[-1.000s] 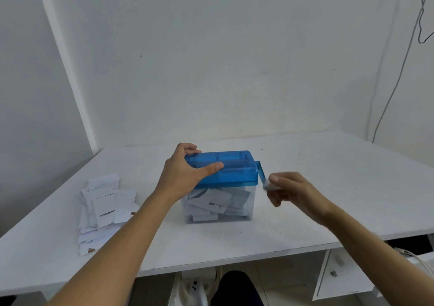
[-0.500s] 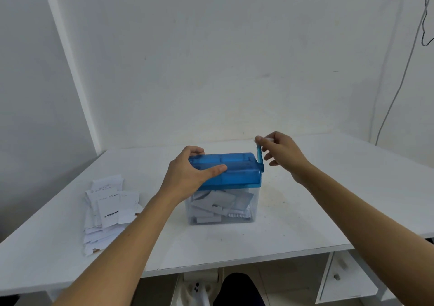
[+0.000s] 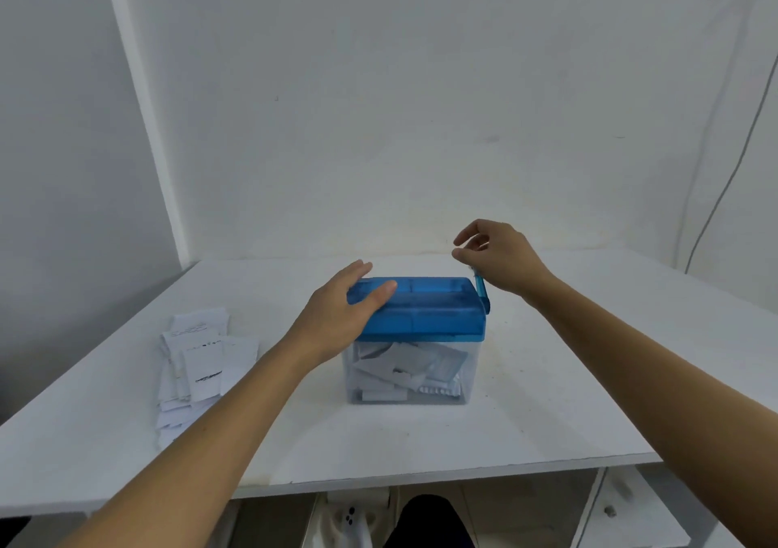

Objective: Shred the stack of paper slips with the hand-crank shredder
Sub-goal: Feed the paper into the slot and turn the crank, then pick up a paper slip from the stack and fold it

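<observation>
While a left hand (image 3: pixel 341 312) is pressing flat-fingered on the 9 o'clock end of the blue lid (image 3: pixel 433 295) of the hand-crank shredder (image 3: pixel 425 324), apparently to stop the light box sliding or tipping under cranking, a right hand (image 3: pixel 501 259) is hovering over the upright crank (image 3: pixel 480 295) at the lid's 3 o'clock end. Its fingers are curling loosely, thumb and forefinger tips apart. Whether they are gripping the crank's top, hidden beneath the palm, cannot be told. No slip is standing up from the lid.

Cut paper (image 3: pixel 404 366) is lying in the clear bin (image 3: pixel 465 392) beneath. The stack of paper slips (image 3: pixel 198 362) is waiting on the white table (image 3: pixel 547 400) at the shredder's 9 o'clock, well apart from it and loosely fanned, likely so the left hand can feed while the other cranks.

Bare tabletop is stretching away at 3 and 12 o'clock, giving the crank a free circle. The table's front edge is running at 6 o'clock, some way off the bin, and a thin cable (image 3: pixel 715 206) is hanging down the wall (image 3: pixel 379 126) at 2 o'clock, well clear.
</observation>
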Demonstrator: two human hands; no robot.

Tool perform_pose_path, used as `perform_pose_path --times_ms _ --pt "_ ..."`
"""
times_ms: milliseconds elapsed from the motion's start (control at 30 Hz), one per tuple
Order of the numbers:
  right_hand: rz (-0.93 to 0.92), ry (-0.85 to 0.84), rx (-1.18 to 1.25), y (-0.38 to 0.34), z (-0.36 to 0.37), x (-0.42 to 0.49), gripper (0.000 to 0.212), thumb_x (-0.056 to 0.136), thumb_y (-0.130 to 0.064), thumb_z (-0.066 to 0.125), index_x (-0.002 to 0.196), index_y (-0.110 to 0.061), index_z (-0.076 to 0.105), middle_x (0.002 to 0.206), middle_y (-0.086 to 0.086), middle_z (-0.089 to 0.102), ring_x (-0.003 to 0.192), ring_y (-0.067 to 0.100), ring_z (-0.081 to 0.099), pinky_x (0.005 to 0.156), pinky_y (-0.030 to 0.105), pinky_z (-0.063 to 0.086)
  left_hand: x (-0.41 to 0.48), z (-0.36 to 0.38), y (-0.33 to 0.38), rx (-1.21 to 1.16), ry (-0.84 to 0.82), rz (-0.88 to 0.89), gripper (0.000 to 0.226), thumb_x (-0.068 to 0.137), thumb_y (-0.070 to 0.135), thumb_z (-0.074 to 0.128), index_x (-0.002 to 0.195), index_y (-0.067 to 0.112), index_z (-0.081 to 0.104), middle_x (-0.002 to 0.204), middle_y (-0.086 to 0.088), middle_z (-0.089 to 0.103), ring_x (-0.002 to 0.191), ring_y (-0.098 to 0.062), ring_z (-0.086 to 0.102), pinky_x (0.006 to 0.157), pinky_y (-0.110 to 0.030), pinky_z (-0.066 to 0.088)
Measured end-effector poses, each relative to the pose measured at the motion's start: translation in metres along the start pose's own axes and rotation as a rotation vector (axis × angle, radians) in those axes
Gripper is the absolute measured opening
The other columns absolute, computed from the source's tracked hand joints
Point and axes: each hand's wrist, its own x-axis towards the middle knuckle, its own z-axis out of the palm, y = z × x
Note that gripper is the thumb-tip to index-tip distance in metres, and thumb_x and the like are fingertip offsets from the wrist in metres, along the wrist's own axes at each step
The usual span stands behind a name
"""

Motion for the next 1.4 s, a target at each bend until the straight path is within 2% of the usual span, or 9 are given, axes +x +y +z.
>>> perform_pose_path --times_ms 100,200,400,667,800,867,967,1167,1400 --pt "-0.063 -0.024 -0.043 -0.017 0.007 -0.001 0.012 0.091 -0.028 0.067 0.103 -0.024 0.066 0.094 -0.005 0.068 0.091 0.012 0.065 0.075 0.026 0.054 -0.011 -0.014 -0.016 -0.012 0.037 -0.031 0.061 0.097 0.059 0.047 0.151 0.033 0.041 0.156 0.020 0.036 0.142 -0.003 0.033 0.112 -0.025 0.026" --pt "-0.179 -0.056 -0.086 -0.042 0.016 -0.007 0.012 0.093 -0.025 0.064 0.105 -0.023 0.066 0.097 -0.007 0.066 0.094 0.009 0.063 0.072 0.019 0.049 -0.026 -0.040 -0.044 0.047 0.155 -0.064 0.050 0.097 0.048 0.058 0.144 0.032 0.049 0.145 0.017 0.046 0.126 0.001 0.041 0.102 -0.023 0.033" --pt "-0.400 -0.123 -0.142 -0.102 0.050 -0.023 0.011 0.093 -0.028 0.062 0.104 -0.026 0.065 0.105 -0.008 0.063 0.100 0.009 0.059 0.086 0.028 0.050 -0.069 -0.109 -0.106 0.048 0.471 -0.279 0.030 0.094 0.022 0.068 0.123 0.022 0.059 0.122 -0.001 0.059 0.105 -0.017 0.057 0.072 -0.020 0.043" --pt "-0.619 -0.310 -0.317 -0.166 0.137 -0.062 0.021 0.094 -0.024 0.055 0.113 -0.019 0.062 0.111 -0.001 0.056 0.106 0.020 0.054 0.086 0.034 0.046 -0.079 -0.122 -0.140 0.066 0.521 -0.405 0.019 0.096 0.023 0.065 0.114 0.018 0.060 0.108 -0.004 0.060 0.085 -0.013 0.056 0.063 -0.019 0.039" --pt "-0.403 -0.530 -0.120 -0.161 0.201 -0.087 0.037 0.096 -0.028 0.056 0.130 -0.012 0.054 0.129 0.008 0.051 0.119 0.025 0.052 0.094 0.034 0.045 -0.080 -0.105 -0.145 0.086 0.526 -0.444 0.026 0.095 0.030 0.066 0.116 0.017 0.057 0.110 -0.004 0.057 0.095 -0.022 0.060 0.064 -0.024 0.044" --pt "-0.207 -0.528 -0.093 -0.150 0.230 -0.091 0.053 0.099 -0.037 0.053 0.141 -0.007 0.042 0.142 0.012 0.041 0.133 0.029 0.040 0.107 0.040 0.040 -0.083 -0.099 -0.149 0.171 0.523 -0.466 0.032 0.095 0.036 0.066 0.118 0.017 0.055 0.117 -0.006 0.055 0.105 -0.025 0.057 0.079 -0.034 0.052" --pt "0.002 -0.489 -0.124 -0.133 0.257 -0.088 0.062 0.101 -0.047 0.044 0.143 -0.003 0.037 0.145 0.016 0.037 0.136 0.033 0.033 0.109 0.044 0.034 -0.085 -0.092 -0.154 0.384 0.491 -0.470 0.041 0.094 0.048 0.062 0.120 0.017 0.054 0.123 -0.006 0.054 0.115 -0.028 0.052 0.093 -0.040 0.048" --pt "-0.019 -0.396 -0.061 -0.115 0.275 -0.099 0.053 0.103 -0.046 0.036 0.146 -0.017 0.044 0.146 0.007 0.043 0.136 0.026 0.036 0.113 0.037 0.026 -0.086 -0.084 -0.155 0.495 0.462 -0.450 0.042 0.097 0.054 0.052 0.121 0.020 0.054 0.125 -0.003 0.054 0.117 -0.024 0.049 0.094 -0.038 0.043" --pt "-0.024 -0.356 0.033 -0.109 0.276 -0.096 0.041 0.099 -0.043 0.047 0.138 -0.029 0.051 0.138 -0.001 0.053 0.130 0.019 0.046 0.112 0.035 0.031 -0.088 -0.085 -0.156 0.494 0.448 -0.383 0.032 0.097 0.053 0.052 0.118 0.029 0.056 0.120 0.001 0.052 0.115 -0.020 0.047 0.092 -0.036 0.048"
